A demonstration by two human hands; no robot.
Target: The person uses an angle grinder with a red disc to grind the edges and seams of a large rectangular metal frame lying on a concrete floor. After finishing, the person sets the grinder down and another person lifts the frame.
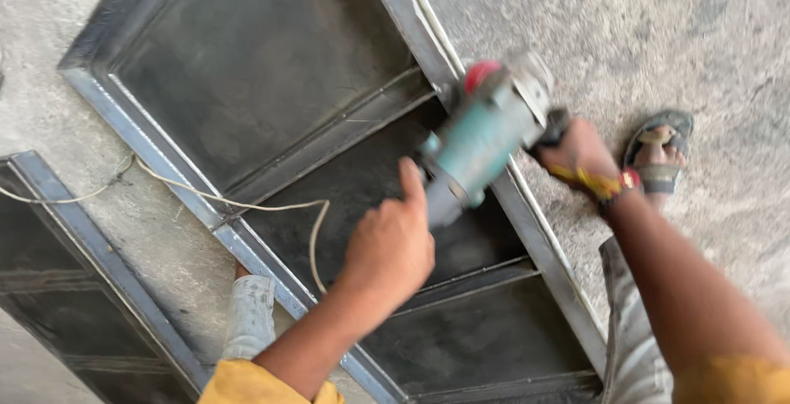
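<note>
The recessed dark panels (247, 67) of the steel door frame (144, 136) lie open for a hand, while the raised cross rails (329, 136), the trailing power cord (247, 204) and the sandalled foot (658, 157) beside the outer rail (547, 260) stand in the way.

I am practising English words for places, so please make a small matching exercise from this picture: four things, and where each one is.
Things:
1. angle grinder
2. cable
3. sandal
4. metal frame

Places:
A. on the foot, right of the frame
B. flat on the concrete floor
C. held by the left hand and the right hand
D. lying across the frame's left rail

Pairs: 1-C, 2-D, 3-A, 4-B
</note>
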